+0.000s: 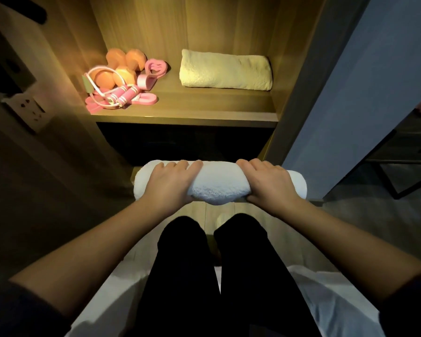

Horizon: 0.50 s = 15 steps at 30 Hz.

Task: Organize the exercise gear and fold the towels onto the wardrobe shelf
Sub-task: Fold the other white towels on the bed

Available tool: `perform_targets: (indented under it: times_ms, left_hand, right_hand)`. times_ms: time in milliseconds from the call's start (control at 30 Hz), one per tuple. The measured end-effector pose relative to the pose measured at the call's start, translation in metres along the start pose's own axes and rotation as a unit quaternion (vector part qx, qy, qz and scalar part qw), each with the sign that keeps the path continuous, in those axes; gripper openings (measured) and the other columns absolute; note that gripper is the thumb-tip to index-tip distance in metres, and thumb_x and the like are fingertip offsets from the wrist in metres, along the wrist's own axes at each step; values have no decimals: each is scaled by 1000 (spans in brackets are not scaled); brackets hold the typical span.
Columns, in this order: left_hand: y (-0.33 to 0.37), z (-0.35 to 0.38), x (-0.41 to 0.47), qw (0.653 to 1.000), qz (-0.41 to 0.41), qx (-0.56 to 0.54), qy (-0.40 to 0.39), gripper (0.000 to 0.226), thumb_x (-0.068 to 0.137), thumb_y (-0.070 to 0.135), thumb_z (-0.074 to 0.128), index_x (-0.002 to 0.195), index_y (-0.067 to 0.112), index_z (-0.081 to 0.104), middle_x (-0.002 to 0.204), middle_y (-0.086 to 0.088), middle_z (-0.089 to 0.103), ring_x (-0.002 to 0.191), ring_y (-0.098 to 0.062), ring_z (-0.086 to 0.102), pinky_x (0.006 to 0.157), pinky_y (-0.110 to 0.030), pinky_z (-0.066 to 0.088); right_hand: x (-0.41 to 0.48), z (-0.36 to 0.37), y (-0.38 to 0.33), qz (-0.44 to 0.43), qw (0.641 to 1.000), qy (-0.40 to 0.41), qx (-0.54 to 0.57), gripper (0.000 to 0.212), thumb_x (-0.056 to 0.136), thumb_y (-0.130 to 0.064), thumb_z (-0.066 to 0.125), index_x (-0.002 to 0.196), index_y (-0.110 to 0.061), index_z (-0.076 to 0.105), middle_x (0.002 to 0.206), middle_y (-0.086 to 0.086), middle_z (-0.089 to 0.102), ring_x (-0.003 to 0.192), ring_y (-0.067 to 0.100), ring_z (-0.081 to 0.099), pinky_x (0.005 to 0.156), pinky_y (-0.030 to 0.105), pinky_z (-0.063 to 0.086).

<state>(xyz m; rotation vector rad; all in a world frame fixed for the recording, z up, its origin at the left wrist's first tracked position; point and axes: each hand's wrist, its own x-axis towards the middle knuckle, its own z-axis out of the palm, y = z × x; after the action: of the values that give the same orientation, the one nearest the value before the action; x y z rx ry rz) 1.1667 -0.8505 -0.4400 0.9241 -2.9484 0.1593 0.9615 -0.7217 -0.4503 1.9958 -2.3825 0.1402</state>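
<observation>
Black-trousered legs (219, 276) nearest, forearms reaching far. Lit wardrobe shelf (185, 113) beyond. White towel (216, 188), rolled, low before wardrobe, below shelf; resting or lifted, cannot tell. Left hand (168, 183), right hand (270, 183): each grip clamped on roll, fingers curled over top, one toward each end. Yellow towel (225, 70) folded, shelf right. Dumbbells (122, 66), skipping rope (122, 94) clustered shelf left. Step, judged: shelving last towel. Next calls for a level lift onto shelf beside yellow towel, roll kept tight.
</observation>
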Motion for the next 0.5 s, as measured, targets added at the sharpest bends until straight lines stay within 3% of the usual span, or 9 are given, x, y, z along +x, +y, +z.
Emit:
perform_targets:
  times_ms: [333, 500]
  left_hand:
    - [-59, -24, 179, 997, -3, 59, 49, 68, 77, 37, 72, 134, 20, 37, 110, -7, 61, 94, -32, 61, 73, -39, 46]
    - [-88, -30, 271, 991, -10, 74, 114, 68, 78, 46, 72, 130, 18, 38, 110, -11, 62, 96, -34, 61, 80, -43, 46]
  right_hand:
    - [166, -36, 74, 20, 993, 65, -93, 70, 76, -34, 72, 136, -23, 38, 120, 6, 56, 103, 30, 56, 77, 40, 43]
    - [248, -48, 105, 53, 986, 108, -114, 65, 81, -29, 69, 137, -21, 37, 119, 9, 56, 103, 33, 56, 77, 40, 42]
